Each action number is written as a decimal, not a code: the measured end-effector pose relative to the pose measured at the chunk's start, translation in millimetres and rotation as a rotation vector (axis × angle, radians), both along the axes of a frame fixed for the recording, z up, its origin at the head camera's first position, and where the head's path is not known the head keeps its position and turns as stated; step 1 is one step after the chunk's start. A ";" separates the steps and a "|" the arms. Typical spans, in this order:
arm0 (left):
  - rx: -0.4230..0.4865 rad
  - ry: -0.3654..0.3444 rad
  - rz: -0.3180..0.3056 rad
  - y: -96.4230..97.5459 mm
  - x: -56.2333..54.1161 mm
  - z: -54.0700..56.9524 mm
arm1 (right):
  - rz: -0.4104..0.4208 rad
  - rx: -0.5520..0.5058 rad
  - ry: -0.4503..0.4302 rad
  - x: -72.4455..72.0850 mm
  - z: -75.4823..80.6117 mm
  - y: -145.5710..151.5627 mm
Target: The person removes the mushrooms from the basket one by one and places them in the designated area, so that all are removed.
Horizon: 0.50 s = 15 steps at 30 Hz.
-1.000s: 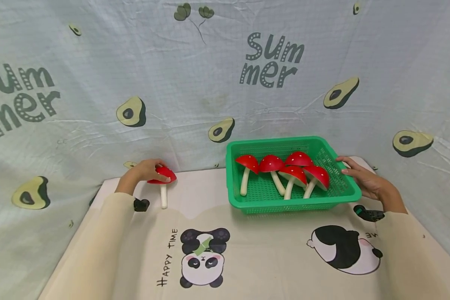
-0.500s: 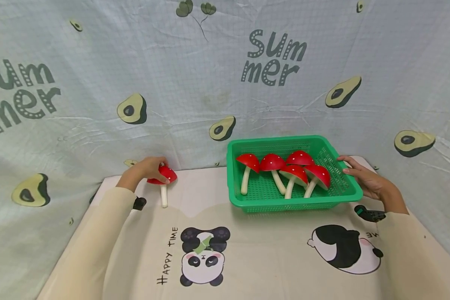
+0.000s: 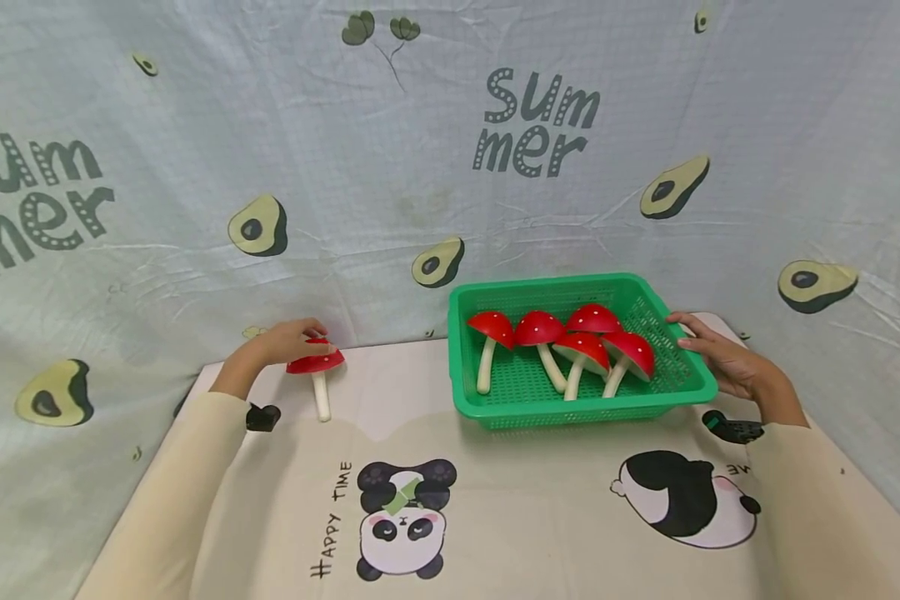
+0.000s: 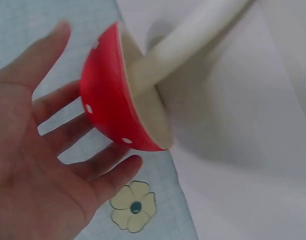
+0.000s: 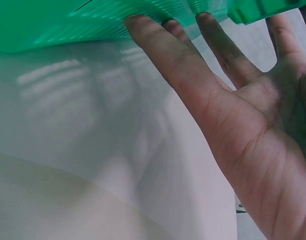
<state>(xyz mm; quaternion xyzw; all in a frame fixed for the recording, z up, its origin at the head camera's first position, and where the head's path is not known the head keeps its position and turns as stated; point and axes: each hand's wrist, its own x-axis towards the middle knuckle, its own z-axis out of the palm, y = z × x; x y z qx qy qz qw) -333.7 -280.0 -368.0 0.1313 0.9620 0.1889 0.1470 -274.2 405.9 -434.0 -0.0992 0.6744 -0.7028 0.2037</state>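
At the left back of the table, a toy mushroom [image 3: 321, 393] with a red, white-dotted cap lies with its pale stem toward the front. My left hand [image 3: 285, 342] is at this cap, its fingers spread. In the left wrist view the thumb [image 4: 47, 52] stands away from the red cap [image 4: 110, 95], while the other fingers reach behind it. My right hand [image 3: 727, 354] is at the right side of a green basket [image 3: 585, 410], fingers extended along its rim and wall. Several similar mushrooms [image 3: 587, 350] lie inside the basket, stems mostly toward the front.
A pale cloth with panda prints [image 3: 402, 529] covers the table [image 3: 525, 517]. Behind and beside it hangs a light curtain [image 3: 360, 200] with avocado prints, close to the table's back edge.
The left hand has drawn back slightly to the left and loosened from the mushroom's cap, and the mushroom stays in place. My right hand and the basket have not moved; the head view shifted slightly.
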 end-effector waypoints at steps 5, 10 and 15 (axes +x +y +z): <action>0.064 0.036 -0.006 7.9 10.2 12.1 | 0.010 -0.003 0.011 0.6 0.3 -0.7; 0.096 0.081 -0.068 24.8 19.7 19.8 | 0.001 0.013 0.018 1.5 1.2 -1.7; 0.134 0.108 -0.175 43.7 27.9 22.9 | -0.011 0.035 0.022 1.9 0.4 -2.3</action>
